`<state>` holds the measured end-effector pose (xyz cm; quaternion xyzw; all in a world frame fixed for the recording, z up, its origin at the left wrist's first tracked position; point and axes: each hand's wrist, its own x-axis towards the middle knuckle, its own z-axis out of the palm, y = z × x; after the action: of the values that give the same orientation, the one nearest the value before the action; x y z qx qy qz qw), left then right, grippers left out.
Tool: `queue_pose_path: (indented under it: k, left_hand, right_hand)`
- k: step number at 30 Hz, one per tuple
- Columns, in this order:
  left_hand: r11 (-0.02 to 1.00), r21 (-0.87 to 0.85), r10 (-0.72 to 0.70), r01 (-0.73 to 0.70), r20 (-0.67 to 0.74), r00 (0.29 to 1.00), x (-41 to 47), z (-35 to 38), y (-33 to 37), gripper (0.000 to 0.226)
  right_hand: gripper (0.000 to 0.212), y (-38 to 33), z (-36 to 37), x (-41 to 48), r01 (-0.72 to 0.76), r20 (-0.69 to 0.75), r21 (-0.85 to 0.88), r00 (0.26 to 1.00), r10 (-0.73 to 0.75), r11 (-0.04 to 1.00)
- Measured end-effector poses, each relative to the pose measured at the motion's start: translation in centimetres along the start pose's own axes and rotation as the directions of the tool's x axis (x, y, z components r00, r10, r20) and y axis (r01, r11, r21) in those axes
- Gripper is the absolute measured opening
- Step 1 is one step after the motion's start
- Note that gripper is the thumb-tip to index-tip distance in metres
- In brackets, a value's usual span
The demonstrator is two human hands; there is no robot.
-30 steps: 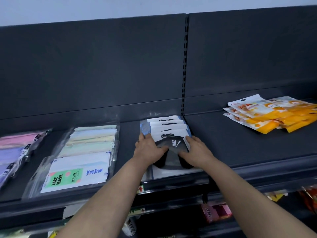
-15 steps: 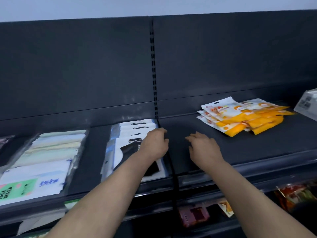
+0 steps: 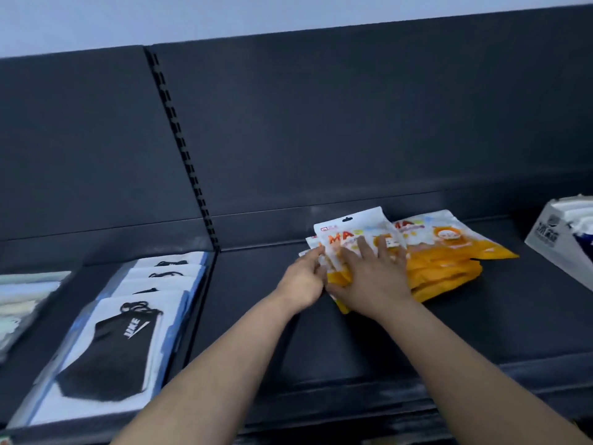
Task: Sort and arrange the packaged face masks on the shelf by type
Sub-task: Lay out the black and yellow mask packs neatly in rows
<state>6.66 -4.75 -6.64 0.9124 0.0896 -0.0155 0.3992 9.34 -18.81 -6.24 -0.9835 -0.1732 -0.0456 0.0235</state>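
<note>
Retail shop: dark metal gondola shelf [image 3: 385,332] with slotted upright [image 3: 183,149] at 11 o'clock; packaged masks [image 3: 449,252] stacked flat at 1 o'clock.

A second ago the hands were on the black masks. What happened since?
Both hands let go of the black mask packs and moved right. Now the left hand and right hand are on the orange mask packs, touching the front one. The black stack stayed put.

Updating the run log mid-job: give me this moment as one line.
step: tidying orange mask packs | left hand: at stack's left edge | right hand: flat on top pack | black mask packs: lined up, untouched
</note>
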Motion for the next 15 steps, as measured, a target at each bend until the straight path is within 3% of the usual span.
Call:
queue_pose_path:
  k: [6, 8, 11, 13, 15]
  left_hand:
    - [0.997, 0.071, 0.021, -0.025, 0.058, 0.998, 3.2, 4.7, 4.6, 0.051]
    - [0.975, 0.205, 0.087, -0.082, -0.020, 0.996, 3.8, 5.2, 5.7, 0.047]
    - [0.861, 0.451, 0.327, -0.235, -0.137, 0.935, 4.3, 5.0, 6.5, 0.052]
    - [0.759, 0.533, 0.451, -0.374, -0.015, 0.892, 5.0, 4.8, 6.7, 0.059]
    - [0.605, 0.659, 0.487, -0.447, 0.137, 0.863, 5.9, 5.0, 6.7, 0.062]
  right_hand:
    - [0.082, 7.1, -0.6, 0.1, -0.051, 0.043, 0.049, 0.998, 0.049, 0.997]
    - [0.074, 9.1, -1.3, 0.1, -0.036, 0.032, 0.137, 0.999, 0.032, 0.990]
    - [0.043, 11.1, -1.7, -0.3, 0.085, -0.123, 0.355, 0.991, -0.044, 0.931]
    - [0.037, 12.2, -1.4, -0.6, 0.100, -0.240, 0.393, 0.971, -0.003, 0.914]
    - [0.046, 13.2, -0.9, -0.9, 0.031, -0.220, 0.326, 0.975, 0.043, 0.945]
